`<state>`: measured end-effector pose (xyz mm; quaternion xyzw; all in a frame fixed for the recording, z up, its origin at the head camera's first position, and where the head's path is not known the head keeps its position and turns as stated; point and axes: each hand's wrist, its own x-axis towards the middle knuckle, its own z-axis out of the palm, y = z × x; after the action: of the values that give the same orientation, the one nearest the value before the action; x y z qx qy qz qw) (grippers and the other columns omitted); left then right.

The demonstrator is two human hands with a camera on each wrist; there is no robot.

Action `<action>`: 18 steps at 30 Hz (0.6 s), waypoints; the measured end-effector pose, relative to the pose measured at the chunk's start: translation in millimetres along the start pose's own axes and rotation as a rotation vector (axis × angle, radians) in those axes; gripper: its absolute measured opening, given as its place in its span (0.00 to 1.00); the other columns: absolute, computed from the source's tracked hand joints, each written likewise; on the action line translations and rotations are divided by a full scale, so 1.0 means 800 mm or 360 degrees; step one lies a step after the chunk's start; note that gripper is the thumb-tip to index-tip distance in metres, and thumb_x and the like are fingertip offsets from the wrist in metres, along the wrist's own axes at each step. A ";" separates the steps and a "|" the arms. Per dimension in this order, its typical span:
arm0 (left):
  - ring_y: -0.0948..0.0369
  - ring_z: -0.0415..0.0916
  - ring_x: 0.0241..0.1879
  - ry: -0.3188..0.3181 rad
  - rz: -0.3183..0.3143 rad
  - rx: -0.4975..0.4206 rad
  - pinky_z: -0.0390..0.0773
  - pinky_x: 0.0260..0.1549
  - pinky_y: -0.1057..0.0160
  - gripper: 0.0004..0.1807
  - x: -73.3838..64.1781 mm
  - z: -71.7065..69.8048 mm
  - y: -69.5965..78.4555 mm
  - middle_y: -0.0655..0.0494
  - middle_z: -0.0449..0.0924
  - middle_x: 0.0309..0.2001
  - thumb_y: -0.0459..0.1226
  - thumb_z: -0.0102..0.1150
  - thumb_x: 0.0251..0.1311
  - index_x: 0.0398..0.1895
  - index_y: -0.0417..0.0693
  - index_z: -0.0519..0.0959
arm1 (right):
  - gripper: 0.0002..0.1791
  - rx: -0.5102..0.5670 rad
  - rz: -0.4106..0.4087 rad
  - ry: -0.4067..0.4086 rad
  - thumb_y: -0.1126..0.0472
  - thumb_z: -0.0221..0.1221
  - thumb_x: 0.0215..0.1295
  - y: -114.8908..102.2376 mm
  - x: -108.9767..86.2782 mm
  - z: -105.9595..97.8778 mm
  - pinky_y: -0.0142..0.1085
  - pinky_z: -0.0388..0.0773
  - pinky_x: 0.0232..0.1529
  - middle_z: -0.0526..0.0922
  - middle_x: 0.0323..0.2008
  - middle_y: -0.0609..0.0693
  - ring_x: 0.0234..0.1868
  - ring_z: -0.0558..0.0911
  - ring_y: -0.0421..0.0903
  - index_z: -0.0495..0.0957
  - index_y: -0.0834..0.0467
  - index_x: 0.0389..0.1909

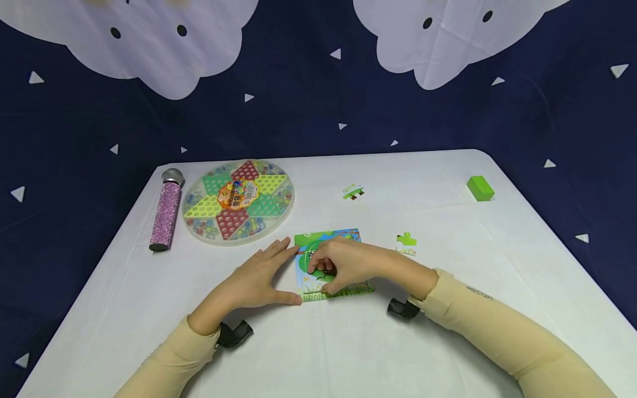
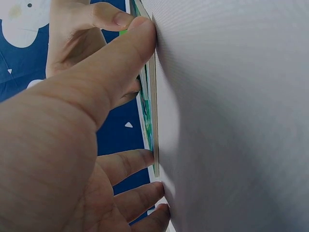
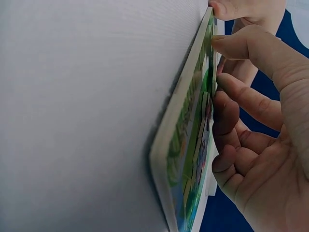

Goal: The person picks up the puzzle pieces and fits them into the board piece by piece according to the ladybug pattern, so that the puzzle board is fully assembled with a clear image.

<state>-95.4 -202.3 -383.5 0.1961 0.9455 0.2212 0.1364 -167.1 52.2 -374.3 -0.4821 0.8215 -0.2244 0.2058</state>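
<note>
A thin jigsaw puzzle board [image 1: 334,293] with a green, blue and grassy picture lies flat on the table. My left hand [image 1: 256,279] is at its left side, fingers spread fairly straight; thumb and forefinger touch the board's edge. Over the board, my right hand [image 1: 348,262] has its thumb and forefinger on a puzzle piece [image 3: 214,65] at the board's lower left, other fingers curled in. That piece is mostly hidden by the fingers. Loose puzzle pieces lie apart: one [image 1: 354,192] behind the board, others [image 1: 407,239] beyond the right wrist.
A round Chinese checkers set [image 1: 239,202] with marbles lies at the back left of the white table [image 1: 318,354]. Beside it is a pink glittery microphone [image 1: 166,215]. A green block [image 1: 480,188] sits at the back right. A dark blue patterned cloth hangs behind.
</note>
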 end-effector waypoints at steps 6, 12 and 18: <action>0.39 0.48 0.86 0.0008 0.0010 -0.0002 0.53 0.82 0.30 0.61 -0.001 -0.001 0.001 0.41 0.50 0.87 0.62 0.78 0.56 0.86 0.46 0.59 | 0.18 -0.0006 -0.0013 0.0000 0.57 0.78 0.60 0.001 0.002 0.002 0.27 0.79 0.39 0.82 0.36 0.41 0.35 0.77 0.35 0.88 0.52 0.50; 0.40 0.48 0.87 0.0007 0.0011 -0.0004 0.53 0.82 0.31 0.61 -0.001 -0.001 0.000 0.41 0.50 0.87 0.62 0.78 0.56 0.86 0.46 0.59 | 0.18 -0.0016 -0.0020 0.0003 0.57 0.78 0.60 0.000 0.002 0.002 0.27 0.79 0.39 0.82 0.36 0.41 0.35 0.77 0.36 0.88 0.52 0.50; 0.40 0.47 0.87 0.0006 0.0007 -0.0006 0.53 0.82 0.31 0.61 0.000 0.000 0.000 0.42 0.50 0.88 0.62 0.78 0.56 0.86 0.47 0.59 | 0.18 -0.0013 -0.0028 0.0009 0.58 0.78 0.59 -0.001 -0.001 0.000 0.28 0.79 0.39 0.82 0.35 0.41 0.35 0.77 0.37 0.87 0.53 0.49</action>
<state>-95.3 -202.5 -383.3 0.1976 0.9449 0.2235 0.1346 -166.2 52.8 -373.7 -0.4896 0.8187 -0.2243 0.1995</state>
